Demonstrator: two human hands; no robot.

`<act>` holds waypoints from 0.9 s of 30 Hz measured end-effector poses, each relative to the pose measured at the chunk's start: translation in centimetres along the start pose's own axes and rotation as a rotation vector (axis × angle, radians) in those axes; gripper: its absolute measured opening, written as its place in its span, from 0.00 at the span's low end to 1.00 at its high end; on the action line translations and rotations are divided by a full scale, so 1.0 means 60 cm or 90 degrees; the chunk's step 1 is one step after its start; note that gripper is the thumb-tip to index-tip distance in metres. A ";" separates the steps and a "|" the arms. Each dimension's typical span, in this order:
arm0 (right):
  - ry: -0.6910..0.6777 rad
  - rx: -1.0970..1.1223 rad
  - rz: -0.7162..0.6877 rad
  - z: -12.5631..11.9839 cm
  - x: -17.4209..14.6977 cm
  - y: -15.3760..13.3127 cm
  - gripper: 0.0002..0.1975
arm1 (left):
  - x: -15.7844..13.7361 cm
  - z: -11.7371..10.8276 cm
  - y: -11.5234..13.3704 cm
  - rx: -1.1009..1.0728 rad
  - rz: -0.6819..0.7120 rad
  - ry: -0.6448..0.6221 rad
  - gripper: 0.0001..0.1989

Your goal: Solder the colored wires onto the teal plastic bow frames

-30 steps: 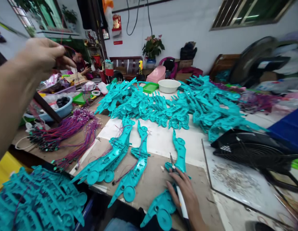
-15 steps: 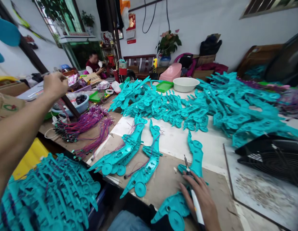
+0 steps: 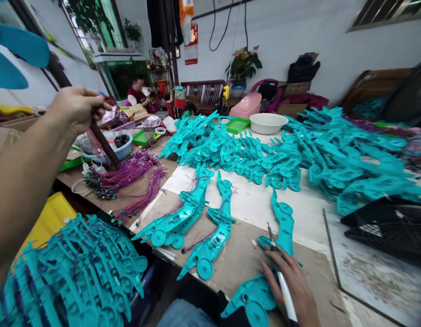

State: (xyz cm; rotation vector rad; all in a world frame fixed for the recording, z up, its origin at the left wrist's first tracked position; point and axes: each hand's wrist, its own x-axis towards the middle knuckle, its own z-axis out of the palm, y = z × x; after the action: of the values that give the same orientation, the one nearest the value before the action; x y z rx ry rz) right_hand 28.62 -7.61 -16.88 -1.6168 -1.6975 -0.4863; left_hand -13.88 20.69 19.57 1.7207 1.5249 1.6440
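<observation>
My right hand (image 3: 294, 284) is closed round a soldering iron (image 3: 286, 290) with a white handle and a dark grip. The iron's metal tip points away from me, over a teal plastic part (image 3: 284, 222) lying on the table beneath this hand. On the left, my left hand (image 3: 77, 109) is raised in front of a dark post, its fingertips pinched together. What they hold, if anything, I cannot make out. Between the hands lie another teal part (image 3: 213, 240) with thin red and blue wires across it and a small stack of similar parts (image 3: 183, 213).
Bundles of purple-red wires (image 3: 129, 175) lie beside the post (image 3: 106, 152). Teal parts (image 3: 227, 150) are heaped along the back, and more (image 3: 77, 272) are stacked lower left. A black fan (image 3: 384, 231) stands at right. A person (image 3: 137, 93) sits far back.
The view has shifted slightly, moving the scene rightward. My left hand has turned, and its pinched fingertips now show. My right hand keeps the soldering iron over the same part.
</observation>
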 end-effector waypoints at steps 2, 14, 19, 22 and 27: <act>0.021 -0.014 -0.024 -0.001 0.004 0.004 0.18 | -0.020 0.005 0.044 -0.027 -0.034 -0.047 0.02; 0.172 0.285 0.007 -0.180 0.264 -0.131 0.19 | -0.223 0.068 0.215 -0.195 -0.013 -0.361 0.05; 0.033 0.619 0.065 -0.193 0.325 -0.164 0.27 | -0.304 0.132 0.230 -0.292 -0.029 -0.543 0.05; -0.114 0.743 0.198 -0.209 0.275 -0.120 0.22 | -0.344 0.154 0.198 -0.367 -0.104 -0.613 0.13; -0.188 0.637 0.290 -0.253 0.190 -0.024 0.14 | -0.440 0.185 0.086 -0.324 -0.290 -0.715 0.21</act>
State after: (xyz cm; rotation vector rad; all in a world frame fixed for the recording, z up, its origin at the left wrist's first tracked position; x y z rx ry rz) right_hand 31.60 -10.69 1.68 -1.2408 -1.3263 0.7568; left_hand 4.06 1.75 6.66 1.4125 0.7476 0.5277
